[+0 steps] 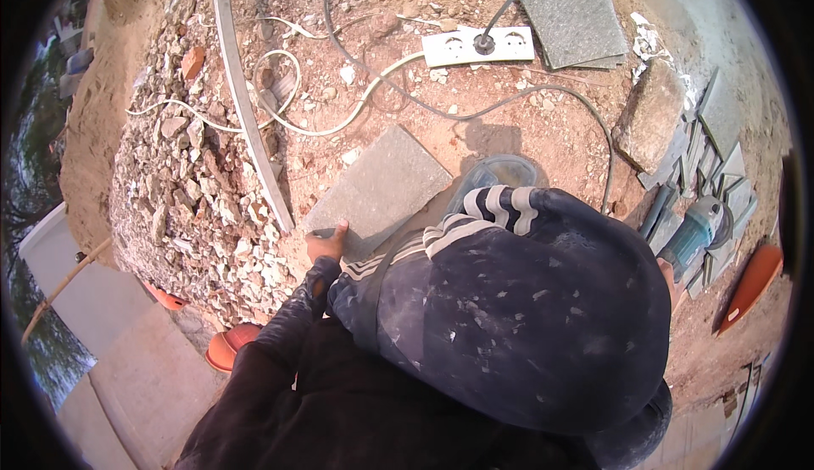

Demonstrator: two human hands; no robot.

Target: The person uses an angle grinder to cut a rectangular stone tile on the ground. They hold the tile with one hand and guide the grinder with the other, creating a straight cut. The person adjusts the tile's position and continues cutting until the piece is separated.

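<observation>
One grey slab (377,183) lies on the dirt (424,141) left of the leg (526,317), its long axis slanting from lower left to upper right. The left hand (326,244) grips its lower-left corner, thumb on top. A bar (242,97) and rubble (203,190) crowd its left; beyond its far edge, open dirt reaches the cables (394,66). The right hand (672,283), mostly hidden, seems at the grinder (688,234); I cannot tell its finger state.
</observation>
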